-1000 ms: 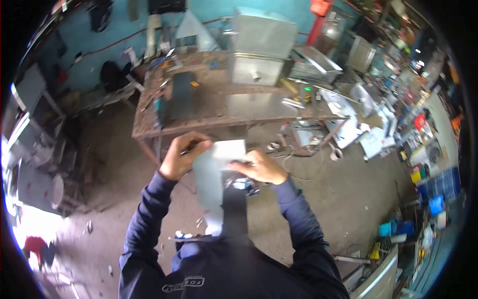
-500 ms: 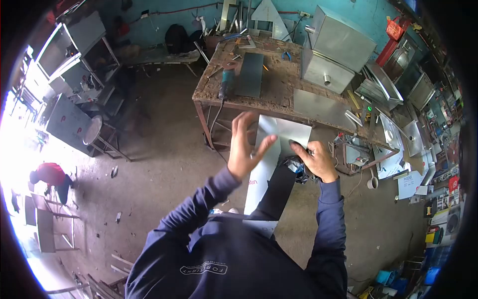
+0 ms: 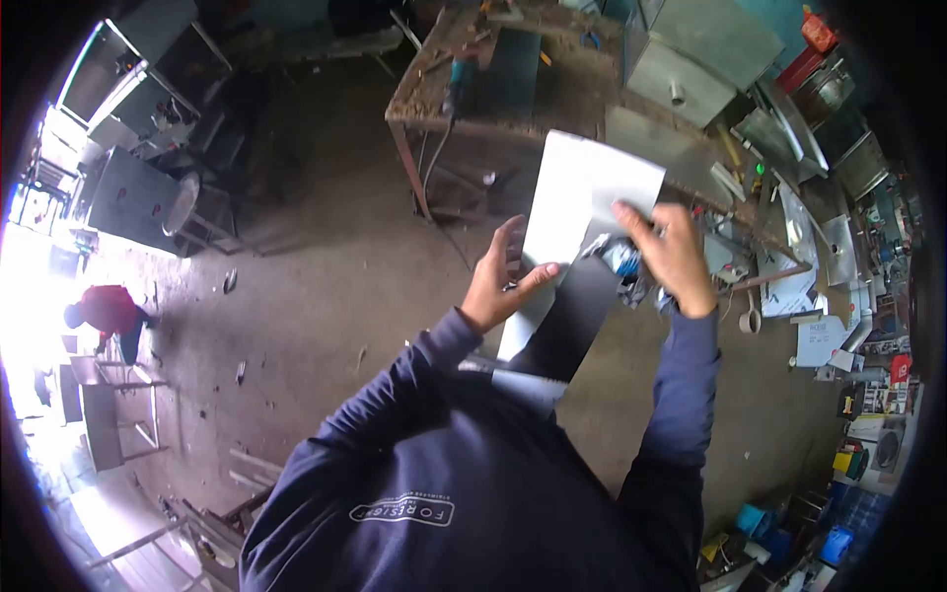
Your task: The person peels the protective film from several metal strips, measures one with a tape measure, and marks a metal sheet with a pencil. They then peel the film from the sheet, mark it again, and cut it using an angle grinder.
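Observation:
A long folded metal sheet (image 3: 584, 187) is held up in front of my body, slanting up to the right. Its upper face looks bright and white, while a dark, smooth strip (image 3: 572, 316) shows on its lower part. My left hand (image 3: 503, 276) is around the left edge, thumb across the front. At the upper right edge, my right hand (image 3: 676, 252) grips the sheet with its thumb on the front face; its other fingertips are partly hidden. Crumpled shiny film (image 3: 623, 261) hangs beside the sheet, below my right hand.
A worn workbench (image 3: 419, 94) stands ahead, with a teal power tool (image 3: 457, 81) and a flat metal sheet (image 3: 656, 148) on it. Left are a round stool (image 3: 184, 205) and a person in red (image 3: 107, 308). Metal pieces (image 3: 824, 335) lie at the right.
The sheet has tilted further to the right. My left hand, earlier raised with fingers spread, has come lower onto its left edge. The view has tipped downward.

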`<state>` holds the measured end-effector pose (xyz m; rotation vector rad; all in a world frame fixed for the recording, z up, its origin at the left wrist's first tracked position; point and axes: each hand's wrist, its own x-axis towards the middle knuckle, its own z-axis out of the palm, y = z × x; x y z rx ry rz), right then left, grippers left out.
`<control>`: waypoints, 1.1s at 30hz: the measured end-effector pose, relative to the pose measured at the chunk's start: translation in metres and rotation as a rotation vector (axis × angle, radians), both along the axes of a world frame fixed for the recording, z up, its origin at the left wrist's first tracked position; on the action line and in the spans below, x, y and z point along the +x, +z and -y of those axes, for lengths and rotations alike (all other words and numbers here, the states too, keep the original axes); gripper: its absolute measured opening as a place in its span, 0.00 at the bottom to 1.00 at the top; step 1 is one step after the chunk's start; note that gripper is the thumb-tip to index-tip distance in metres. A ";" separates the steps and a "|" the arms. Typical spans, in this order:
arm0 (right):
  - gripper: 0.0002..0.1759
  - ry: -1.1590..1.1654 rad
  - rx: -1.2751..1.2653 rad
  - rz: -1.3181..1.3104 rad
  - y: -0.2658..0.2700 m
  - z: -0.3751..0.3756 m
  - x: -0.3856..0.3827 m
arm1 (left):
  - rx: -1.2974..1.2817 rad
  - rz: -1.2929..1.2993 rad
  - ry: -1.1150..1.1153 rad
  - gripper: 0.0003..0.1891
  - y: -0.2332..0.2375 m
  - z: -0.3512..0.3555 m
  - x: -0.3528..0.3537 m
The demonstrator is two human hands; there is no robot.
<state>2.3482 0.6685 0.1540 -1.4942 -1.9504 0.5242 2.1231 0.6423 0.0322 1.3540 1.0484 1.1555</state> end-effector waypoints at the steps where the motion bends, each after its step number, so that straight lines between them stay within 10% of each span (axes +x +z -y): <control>1: 0.29 -0.008 0.023 -0.061 -0.015 -0.008 0.010 | 0.055 -0.115 -0.084 0.45 -0.024 0.009 -0.011; 6: 0.29 0.004 -0.170 -0.101 -0.030 -0.028 0.032 | -0.052 -1.101 -0.513 0.45 -0.050 0.073 -0.038; 11: 0.32 -0.059 -0.201 -0.002 -0.047 -0.037 0.038 | 0.031 -1.254 -0.697 0.21 -0.074 0.087 -0.048; 16: 0.42 -0.355 -0.169 0.075 -0.152 -0.063 0.119 | 0.109 -1.012 -0.750 0.10 -0.029 0.116 -0.079; 20: 0.41 -0.561 -0.507 -0.639 -0.161 -0.017 0.183 | 0.054 -0.500 -0.672 0.12 -0.071 0.115 -0.158; 22: 0.37 -0.593 -0.309 -0.734 -0.152 0.015 0.213 | -0.313 -0.596 -0.594 0.13 -0.051 0.113 -0.190; 25: 0.36 -0.733 -0.151 -0.945 -0.154 0.043 0.267 | -0.208 -0.569 -0.206 0.12 -0.145 0.113 -0.291; 28: 0.36 -0.769 0.016 -1.165 -0.133 0.060 0.304 | -0.633 -0.602 0.545 0.11 -0.128 0.086 -0.389; 31: 0.35 -0.747 0.100 -1.301 -0.106 0.078 0.306 | -0.392 -1.147 0.367 0.22 -0.184 0.097 -0.497; 33: 0.35 -0.665 0.132 -1.367 -0.107 0.072 0.299 | -0.238 -0.659 0.625 0.25 -0.195 0.089 -0.458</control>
